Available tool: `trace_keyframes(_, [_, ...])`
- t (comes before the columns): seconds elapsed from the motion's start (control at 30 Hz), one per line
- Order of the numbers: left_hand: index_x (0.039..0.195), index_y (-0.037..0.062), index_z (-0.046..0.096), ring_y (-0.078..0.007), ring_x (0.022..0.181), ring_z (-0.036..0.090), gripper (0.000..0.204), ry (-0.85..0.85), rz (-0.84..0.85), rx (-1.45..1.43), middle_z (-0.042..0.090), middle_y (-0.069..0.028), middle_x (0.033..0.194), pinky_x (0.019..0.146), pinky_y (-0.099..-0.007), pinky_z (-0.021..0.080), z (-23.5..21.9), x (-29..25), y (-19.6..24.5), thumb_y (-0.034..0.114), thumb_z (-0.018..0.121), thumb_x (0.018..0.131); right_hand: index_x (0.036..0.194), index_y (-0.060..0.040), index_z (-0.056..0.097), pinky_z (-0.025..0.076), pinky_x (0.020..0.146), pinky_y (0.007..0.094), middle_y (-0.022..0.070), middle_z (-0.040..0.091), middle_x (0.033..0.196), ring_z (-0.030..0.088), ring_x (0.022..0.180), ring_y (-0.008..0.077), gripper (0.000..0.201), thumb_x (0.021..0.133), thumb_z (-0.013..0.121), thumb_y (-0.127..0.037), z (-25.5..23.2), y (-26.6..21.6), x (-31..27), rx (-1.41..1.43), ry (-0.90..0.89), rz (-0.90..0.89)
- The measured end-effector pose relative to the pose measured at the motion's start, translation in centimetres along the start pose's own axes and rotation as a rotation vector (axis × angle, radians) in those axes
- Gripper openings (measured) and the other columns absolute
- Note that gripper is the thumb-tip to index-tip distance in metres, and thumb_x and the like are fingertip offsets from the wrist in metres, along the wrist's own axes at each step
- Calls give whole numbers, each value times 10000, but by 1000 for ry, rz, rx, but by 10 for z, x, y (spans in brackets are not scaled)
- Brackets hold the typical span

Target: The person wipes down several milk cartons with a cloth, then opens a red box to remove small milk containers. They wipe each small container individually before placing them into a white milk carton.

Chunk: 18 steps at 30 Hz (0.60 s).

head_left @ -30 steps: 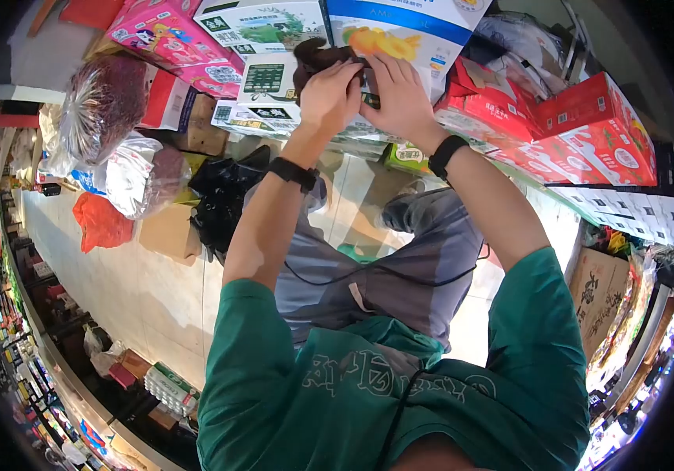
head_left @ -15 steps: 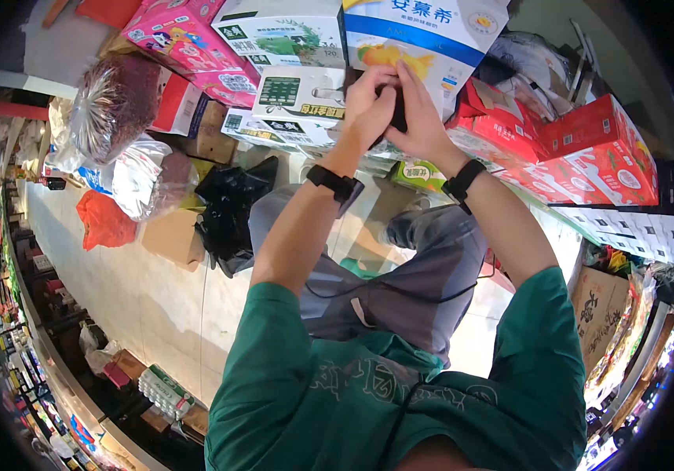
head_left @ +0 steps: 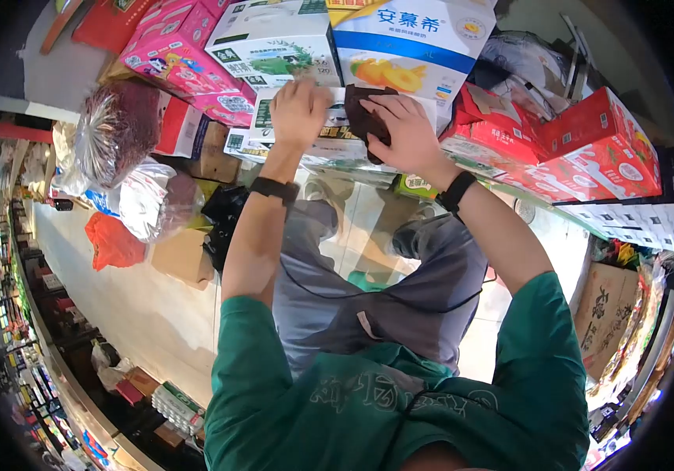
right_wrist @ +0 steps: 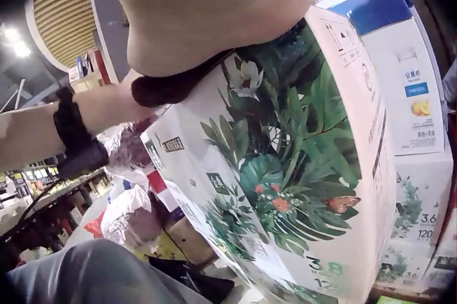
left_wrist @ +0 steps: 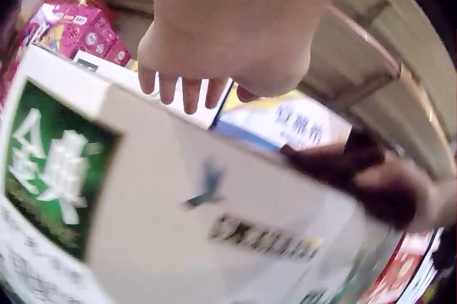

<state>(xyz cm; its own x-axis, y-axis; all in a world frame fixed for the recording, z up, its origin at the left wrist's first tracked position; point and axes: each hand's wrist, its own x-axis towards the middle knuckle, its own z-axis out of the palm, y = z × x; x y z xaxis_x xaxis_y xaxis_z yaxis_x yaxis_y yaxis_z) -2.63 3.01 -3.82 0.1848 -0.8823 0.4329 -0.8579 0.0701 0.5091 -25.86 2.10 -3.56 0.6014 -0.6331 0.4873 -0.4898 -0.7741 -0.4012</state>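
A dark brown cloth (head_left: 364, 118), crumpled, lies under my right hand (head_left: 409, 132), whose fingers and thumb grip it over the top of a white milk carton (head_left: 263, 118). In the right wrist view the cloth (right_wrist: 171, 88) shows as a dark edge beneath the hand, above the carton's printed leaf side (right_wrist: 285, 161). My left hand (head_left: 299, 116) is off the cloth, to its left over the same carton. Its fingers (left_wrist: 191, 95) extend past the carton's top edge in the left wrist view, holding nothing.
Behind stand another white milk carton (head_left: 274, 43) and a blue-and-white yogurt box (head_left: 411, 59). Pink boxes (head_left: 180, 67) are at the left, red boxes (head_left: 588, 149) at the right. Filled plastic bags (head_left: 152, 200) and a black bag (head_left: 223, 216) sit left of my legs.
Both hands were together on the cloth. My left hand has let go and moved left; the cloth is now spread more under my right hand alone. The head view has shifted slightly.
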Motion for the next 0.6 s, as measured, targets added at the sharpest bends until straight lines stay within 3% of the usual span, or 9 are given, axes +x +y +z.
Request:
trace_keyframes(0.07, [1137,90,640,-399,1175,527,330,78,185,163,621,-153,1209,1016,-512,382,15,-16,-16,294,552,893,1179,-62,622,398,998,428,116,614,1169,530,1123,326,474,762,670,-283,6,2,0,17,73,43])
trace_keyframes(0.1, [1173,111,641,-364,1209,517,344,98,163,267,630,-94,1204,1024,-491,373,21,-18,-16,288,541,895,1133,-61,629,408,972,429,119,619,1116,540,1088,326,432,760,671,-276,6,5,2,17,111,99])
trace_keyframes(0.27, [1180,126,642,-348,1222,506,345,21,125,221,619,-93,1230,1034,-478,359,16,-15,-16,284,531,895,972,-53,625,452,827,437,143,607,906,573,913,337,279,751,676,-215,-10,32,-21,-56,324,376])
trace_keyframes(0.3, [1184,127,641,-347,1239,493,347,12,122,214,615,-93,1243,1047,-484,346,16,-14,-17,284,537,892,958,-39,620,471,818,440,180,615,925,589,895,370,261,740,675,-171,-16,40,-30,93,374,498])
trace_keyframes(0.33, [1187,129,641,-347,1257,481,350,1,114,206,612,-93,1256,1059,-490,332,17,-15,-17,284,543,888,1020,-32,596,485,831,395,135,639,941,617,883,314,236,801,641,-105,-8,50,-43,357,455,687])
trace_keyframes(0.4, [1200,139,632,-339,1253,484,347,-19,104,228,605,-87,1262,1056,-486,337,18,-14,-13,256,540,885,1117,-41,557,469,884,337,68,634,1006,600,952,214,215,905,549,-72,15,58,-67,947,634,819])
trace_keyframes(0.5, [1219,152,611,-341,1236,492,350,-37,113,242,594,-85,1264,1044,-485,344,16,-15,-12,234,542,886,1200,-58,522,446,912,292,37,592,1075,552,989,142,230,982,449,-68,68,58,-88,1022,805,821])
trace_keyframes(0.6, [1207,146,605,-340,1218,500,332,-45,158,258,594,-89,1254,1026,-480,355,14,-15,-13,246,553,895,1352,-47,489,412,1012,313,46,597,1233,565,1120,156,367,995,507,-131,103,79,-105,1406,801,1068])
